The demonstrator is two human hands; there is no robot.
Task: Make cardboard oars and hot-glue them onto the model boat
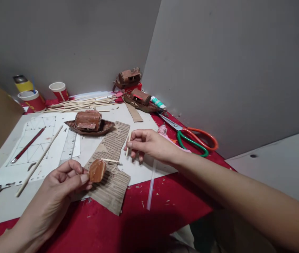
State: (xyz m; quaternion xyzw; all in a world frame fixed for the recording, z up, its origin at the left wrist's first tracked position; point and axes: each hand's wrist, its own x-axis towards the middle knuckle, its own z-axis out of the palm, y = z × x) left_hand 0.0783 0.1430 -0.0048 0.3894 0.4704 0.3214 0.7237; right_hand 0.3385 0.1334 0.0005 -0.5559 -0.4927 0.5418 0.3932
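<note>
Between the thumb and fingers of my left hand point(66, 181) is a small rounded brown painted piece point(97, 171), held above corrugated cardboard point(112, 191). A thin pale stick point(111, 161) lies or sticks out just beside that piece; I cannot tell whether they touch. My right hand point(145, 144) pinches a short wooden stick point(128, 144) upright, over the white paper right of the cardboard. Beyond both hands, a brown model boat point(89, 122) with a curved roof sits on the white paper.
Two more model boats point(138, 100) stand at the back, near a bundle of wooden sticks point(83, 103). Scissors point(191, 135) with orange and green handles lie right. Left are a drawing point(37, 140), a red pencil point(28, 144), a clear ruler point(68, 146) and paper cups point(59, 92).
</note>
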